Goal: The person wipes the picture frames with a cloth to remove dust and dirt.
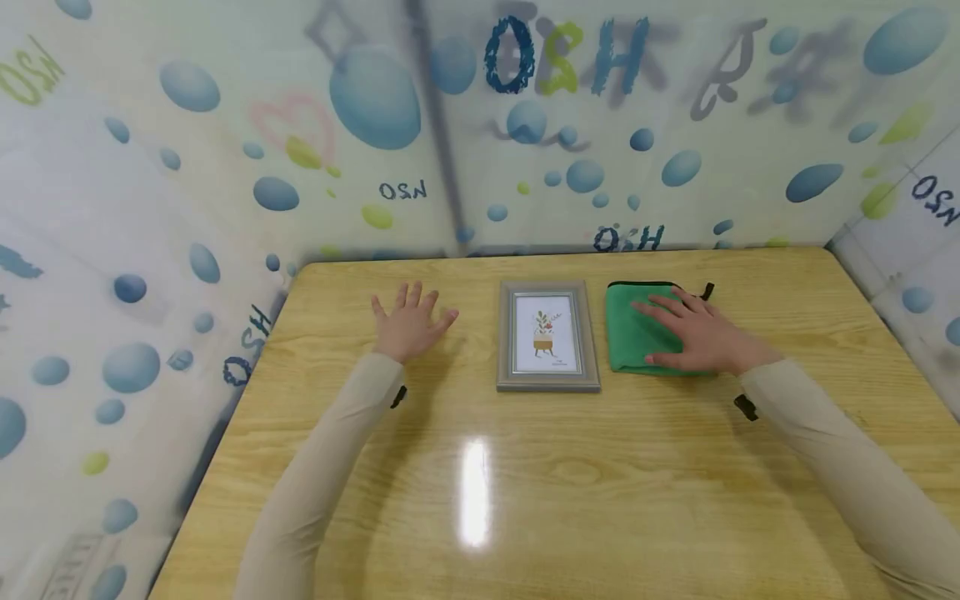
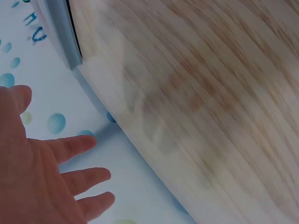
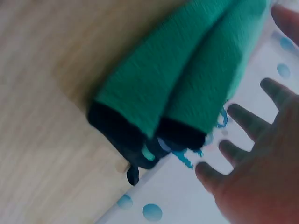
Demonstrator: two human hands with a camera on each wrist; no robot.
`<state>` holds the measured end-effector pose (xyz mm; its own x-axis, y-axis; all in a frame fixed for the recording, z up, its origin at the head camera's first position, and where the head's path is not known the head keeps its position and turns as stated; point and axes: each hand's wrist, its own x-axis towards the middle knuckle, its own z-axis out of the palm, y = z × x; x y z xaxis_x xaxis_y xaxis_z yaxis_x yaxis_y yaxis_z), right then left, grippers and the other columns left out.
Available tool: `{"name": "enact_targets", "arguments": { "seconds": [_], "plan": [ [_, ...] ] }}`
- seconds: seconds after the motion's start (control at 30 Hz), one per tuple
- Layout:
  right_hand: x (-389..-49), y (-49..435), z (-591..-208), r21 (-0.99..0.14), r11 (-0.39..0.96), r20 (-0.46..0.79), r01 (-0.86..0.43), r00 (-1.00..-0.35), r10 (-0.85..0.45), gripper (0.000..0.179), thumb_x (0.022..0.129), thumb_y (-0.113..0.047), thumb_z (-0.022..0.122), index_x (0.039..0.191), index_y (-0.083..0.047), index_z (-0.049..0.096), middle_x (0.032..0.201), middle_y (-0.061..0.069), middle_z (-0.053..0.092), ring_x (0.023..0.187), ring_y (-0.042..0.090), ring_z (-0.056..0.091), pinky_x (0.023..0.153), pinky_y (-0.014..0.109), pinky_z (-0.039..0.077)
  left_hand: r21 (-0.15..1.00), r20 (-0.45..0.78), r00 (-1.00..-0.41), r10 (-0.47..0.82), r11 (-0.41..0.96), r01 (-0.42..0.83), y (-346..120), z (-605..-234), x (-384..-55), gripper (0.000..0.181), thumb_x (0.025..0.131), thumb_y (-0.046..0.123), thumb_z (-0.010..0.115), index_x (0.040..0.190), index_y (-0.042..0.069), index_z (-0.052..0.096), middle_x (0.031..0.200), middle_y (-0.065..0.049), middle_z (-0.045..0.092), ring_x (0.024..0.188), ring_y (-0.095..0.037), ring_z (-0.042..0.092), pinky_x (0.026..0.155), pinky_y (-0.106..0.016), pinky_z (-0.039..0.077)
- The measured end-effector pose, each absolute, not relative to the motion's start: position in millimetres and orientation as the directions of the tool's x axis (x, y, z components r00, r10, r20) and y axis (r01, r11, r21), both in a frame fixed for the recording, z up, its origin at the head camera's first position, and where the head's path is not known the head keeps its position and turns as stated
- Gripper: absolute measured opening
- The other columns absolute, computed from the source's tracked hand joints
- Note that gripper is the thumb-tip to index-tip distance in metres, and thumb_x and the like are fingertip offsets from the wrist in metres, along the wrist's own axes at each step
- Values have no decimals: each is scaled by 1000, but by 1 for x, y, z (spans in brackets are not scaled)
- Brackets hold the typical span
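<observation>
A green folded fabric piece [image 1: 637, 329] with black edging and a small black tab lies on the table. My right hand [image 1: 697, 333] is over its right part with fingers spread. In the right wrist view, a gap shows between the right hand [image 3: 261, 154] and the green fabric piece [image 3: 163, 79], whose folded layers stand apart. A grey picture frame [image 1: 548, 383] lies flat left of the fabric, showing a potted plant print. My left hand [image 1: 411, 323] is farther left, fingers spread, holding nothing. In the left wrist view, the left hand [image 2: 42, 172] appears apart from the tabletop.
The wooden table [image 1: 570, 483] meets a wall [image 1: 480, 150] printed with blue and green dots and letters at its far edge. More printed wall [image 1: 135, 292] stands along the left side. A bright light reflection [image 1: 474, 492] shows on the tabletop.
</observation>
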<state>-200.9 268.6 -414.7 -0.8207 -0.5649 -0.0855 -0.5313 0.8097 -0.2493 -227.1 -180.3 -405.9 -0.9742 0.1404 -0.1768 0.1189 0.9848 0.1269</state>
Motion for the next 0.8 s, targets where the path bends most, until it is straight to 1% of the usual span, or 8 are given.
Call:
{"name": "enact_targets", "arguments": {
  "seconds": [0.13, 0.27, 0.37, 0.5, 0.57, 0.63, 0.7, 0.8],
  "plan": [
    [-195, 264, -418, -259, 792, -147, -553, -788, -598, 82, 86, -39, 72, 151, -12, 29, 148, 27, 30, 134, 54, 20, 93, 76, 25, 134, -212, -964, 159, 982, 132, -165, -403, -226, 73, 98, 63, 27, 149, 12, 37, 155, -15, 28, 144, -36, 14, 105, -70, 1],
    [-193, 261, -421, -237, 802, -180, -549, -786, -591, 84, 82, -28, 75, 151, -13, 29, 148, 29, 26, 132, 54, 23, 90, 76, 30, 144, -263, -947, 185, 978, 151, -147, -402, -227, 72, 99, 62, 28, 144, 9, 44, 145, -16, 44, 135, -38, 34, 102, -72, 13],
    [-193, 257, -421, -225, 817, -204, -531, -794, -572, 85, 79, -20, 74, 151, -12, 29, 149, 30, 24, 132, 55, 23, 90, 76, 29, 155, -290, -934, 210, 973, 171, -137, -402, -228, 68, 99, 59, 33, 143, 8, 46, 143, -16, 46, 129, -39, 42, 100, -71, 23],
    [-194, 248, -419, -218, 833, -239, -508, -800, -550, 86, 77, -10, 70, 152, -10, 28, 149, 31, 21, 132, 57, 21, 90, 76, 28, 180, -297, -923, 244, 964, 197, -127, -401, -227, 60, 100, 50, 41, 142, 8, 47, 142, -14, 48, 126, -38, 46, 100, -68, 28],
    [-195, 246, -419, -214, 832, -232, -512, -801, -552, 82, 78, -6, 68, 151, -8, 30, 148, 32, 23, 131, 58, 22, 88, 76, 30, 193, -288, -920, 265, 957, 215, -123, -401, -227, 55, 100, 45, 45, 140, 7, 49, 138, -14, 52, 122, -38, 50, 99, -65, 32],
    [-198, 245, -420, -201, 827, -212, -525, -801, -560, 75, 82, -3, 64, 150, -7, 33, 146, 33, 27, 129, 58, 27, 88, 73, 34, 203, -282, -916, 284, 951, 233, -120, -401, -226, 50, 100, 41, 47, 135, 5, 53, 131, -14, 57, 115, -37, 56, 95, -60, 40],
    [-201, 247, -421, -193, 809, -166, -556, -794, -585, 65, 85, 0, 61, 146, -3, 39, 140, 35, 35, 124, 56, 36, 87, 68, 39, 212, -276, -913, 301, 945, 248, -118, -403, -226, 45, 99, 37, 48, 128, 3, 57, 123, -14, 62, 106, -34, 60, 88, -54, 47],
    [-206, 250, -420, -206, 771, -104, -602, -770, -629, 52, 87, 3, 58, 138, 2, 47, 132, 35, 45, 114, 51, 49, 86, 60, 45, 230, -271, -910, 313, 939, 255, -118, -404, -225, 39, 99, 34, 50, 120, 2, 60, 113, -13, 65, 96, -31, 64, 77, -47, 53]
  ]
}}
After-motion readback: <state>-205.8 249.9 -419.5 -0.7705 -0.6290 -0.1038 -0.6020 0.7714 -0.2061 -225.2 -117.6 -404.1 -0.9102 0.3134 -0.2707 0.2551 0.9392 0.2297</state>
